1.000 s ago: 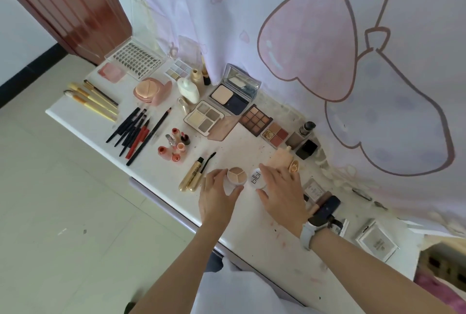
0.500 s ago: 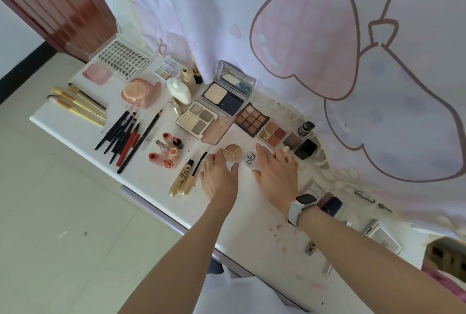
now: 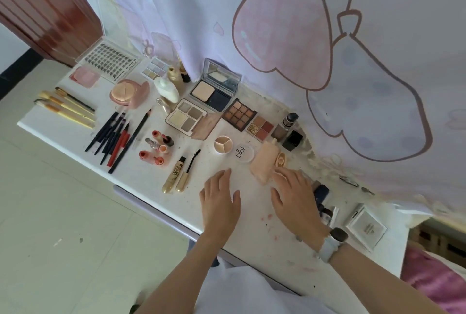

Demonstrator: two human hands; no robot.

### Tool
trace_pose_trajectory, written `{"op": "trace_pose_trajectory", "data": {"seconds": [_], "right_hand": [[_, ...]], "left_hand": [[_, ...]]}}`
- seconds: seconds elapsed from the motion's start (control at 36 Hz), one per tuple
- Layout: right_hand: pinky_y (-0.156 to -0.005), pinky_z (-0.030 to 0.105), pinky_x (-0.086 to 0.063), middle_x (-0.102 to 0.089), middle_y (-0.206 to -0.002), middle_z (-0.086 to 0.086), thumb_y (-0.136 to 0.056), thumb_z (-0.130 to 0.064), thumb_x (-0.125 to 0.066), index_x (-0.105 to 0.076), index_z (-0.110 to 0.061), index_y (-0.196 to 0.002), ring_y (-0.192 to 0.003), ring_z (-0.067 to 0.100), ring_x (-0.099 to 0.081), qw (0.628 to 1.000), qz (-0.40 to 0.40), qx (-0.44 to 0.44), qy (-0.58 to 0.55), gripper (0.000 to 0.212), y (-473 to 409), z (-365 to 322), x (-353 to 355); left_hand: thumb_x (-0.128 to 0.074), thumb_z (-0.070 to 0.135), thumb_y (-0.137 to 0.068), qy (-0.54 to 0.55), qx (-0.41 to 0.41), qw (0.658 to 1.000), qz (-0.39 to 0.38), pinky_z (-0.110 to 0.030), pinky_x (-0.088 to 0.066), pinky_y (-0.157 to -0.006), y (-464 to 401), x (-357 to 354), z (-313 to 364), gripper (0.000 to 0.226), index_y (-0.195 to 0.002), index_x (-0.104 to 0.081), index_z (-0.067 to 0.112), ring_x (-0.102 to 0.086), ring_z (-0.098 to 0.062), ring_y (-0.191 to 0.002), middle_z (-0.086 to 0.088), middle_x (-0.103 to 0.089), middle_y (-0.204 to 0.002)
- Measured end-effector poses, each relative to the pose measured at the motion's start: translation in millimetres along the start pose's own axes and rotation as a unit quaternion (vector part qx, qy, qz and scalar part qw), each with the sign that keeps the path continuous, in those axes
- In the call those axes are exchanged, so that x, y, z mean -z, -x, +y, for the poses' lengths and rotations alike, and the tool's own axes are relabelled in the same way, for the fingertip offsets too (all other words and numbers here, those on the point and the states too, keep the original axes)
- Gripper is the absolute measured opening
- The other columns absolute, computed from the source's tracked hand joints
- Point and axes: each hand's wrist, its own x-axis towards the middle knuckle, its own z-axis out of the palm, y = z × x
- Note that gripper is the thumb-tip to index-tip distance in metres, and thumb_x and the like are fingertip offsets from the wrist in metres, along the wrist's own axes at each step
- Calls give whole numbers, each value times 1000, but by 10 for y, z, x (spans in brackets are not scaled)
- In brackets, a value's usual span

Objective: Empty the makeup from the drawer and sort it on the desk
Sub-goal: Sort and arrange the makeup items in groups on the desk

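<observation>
Makeup lies in groups on the white desk (image 3: 252, 215). A round three-colour concealer pot (image 3: 223, 144) and a white round lid marked "blbl" (image 3: 244, 153) sit side by side mid-desk, beside a peach tube (image 3: 264, 162). My left hand (image 3: 220, 204) rests flat and empty just below the pot, fingers spread. My right hand (image 3: 293, 196) hovers open to the right, fingertips close to the peach tube's lower end, holding nothing. Eyeshadow palettes (image 3: 239, 114) line the back. Pencils (image 3: 118, 134), brushes (image 3: 66, 109), small lip pots (image 3: 156, 147) and a gold mascara (image 3: 176, 171) lie to the left.
A lash tray (image 3: 109, 60) and pink compact (image 3: 128, 92) sit at the far left back. A dark item (image 3: 321, 194) and a white boxed compact (image 3: 367, 228) lie at the right. A printed curtain (image 3: 302, 36) hangs behind the desk. The drawer handle (image 3: 151, 209) runs along the front edge.
Both hands have let go of the round pot and white lid and drawn back toward me. The pot and lid stay further back on the desk, next to the palettes.
</observation>
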Motion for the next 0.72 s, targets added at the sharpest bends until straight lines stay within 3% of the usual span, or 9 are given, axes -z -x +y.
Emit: {"op": "trace_pose_trajectory", "data": {"seconds": [0.11, 0.22, 0.31, 0.39, 0.47, 0.56, 0.61, 0.67, 0.72], "right_hand": [[-79, 39, -47, -61, -109, 5, -82, -27, -38, -61, -14, -102, -98, 27, -57, 997, -12, -57, 43, 33, 272, 204, 82], [-81, 43, -45, -60, -115, 9, -82, -36, -39, -60, -13, -108, -104, 32, -55, 989, -54, -119, 65, 40, 267, 369, 172], [-79, 42, -43, -59, -112, 6, -76, -37, -61, -60, -15, -111, -103, 29, -52, 991, -75, -74, 88, 41, 234, 397, 196], [-75, 39, -43, -58, -108, 2, -67, -53, -61, -61, -19, -113, -98, 24, -50, 983, -126, -3, 136, 57, 254, 333, 182], [-70, 40, -45, -59, -107, 6, -60, -53, -74, -63, -19, -108, -92, 27, -56, 973, -162, 25, 162, 60, 295, 292, 133], [-71, 41, -46, -58, -106, 8, -62, -50, -76, -64, -20, -106, -93, 29, -57, 974, -165, 27, 153, 55, 290, 244, 124], [-76, 41, -45, -55, -106, 6, -67, -52, -73, -63, -20, -107, -97, 28, -54, 981, -163, 8, 107, 52, 295, 181, 143], [-87, 39, -40, -49, -111, 3, -74, -46, -69, -60, -20, -112, -105, 22, -47, 985, -164, -52, -23, 47, 274, 85, 201], [-90, 28, -41, -47, -114, 3, -81, -32, -69, -58, -18, -110, -105, 14, -48, 933, -186, -177, -252, 34, 216, -44, 296]], "left_hand": [[-72, 37, -72, -90, -72, 993, -36, -54, -41, -97, 233, -147, -32, 60, -124, -51, 17, -47, -35, -124, -14, -52, -133], [-51, 48, -81, -117, -71, 989, -58, -54, -30, -104, 258, -186, -80, 58, -131, -47, 19, -39, -37, -132, -14, -44, -142], [-37, 52, -84, -98, -61, 990, -85, -50, -20, -108, 260, -188, -103, 61, -135, -46, 20, -32, -35, -137, -12, -39, -146], [-30, 55, -85, -85, -60, 990, -99, -45, -9, -112, 265, -193, -120, 64, -140, -40, 22, -19, -32, -142, -9, -29, -152], [-21, 59, -84, -79, -60, 989, -108, -39, 5, -114, 268, -184, -120, 70, -146, -29, 26, -2, -25, -145, -4, -13, -157], [-35, 53, -91, -73, -57, 989, -120, -35, 13, -113, 278, -160, -105, 63, -148, -21, 28, 10, -21, -145, -1, -2, -158], [-45, 43, -93, -58, -54, 989, -126, -33, 15, -113, 280, -147, -97, 61, -147, -21, 28, 12, -19, -144, 1, 1, -158], [-51, 37, -92, -14, -40, 992, -120, -31, 12, -113, 258, -109, -73, 56, -143, -33, 26, 8, -17, -145, 2, -7, -157], [-57, 31, -90, 59, -12, 993, -101, -31, 4, -115, 222, -50, -50, 45, -133, -48, 22, -5, -16, -145, 2, -27, -152]]}}
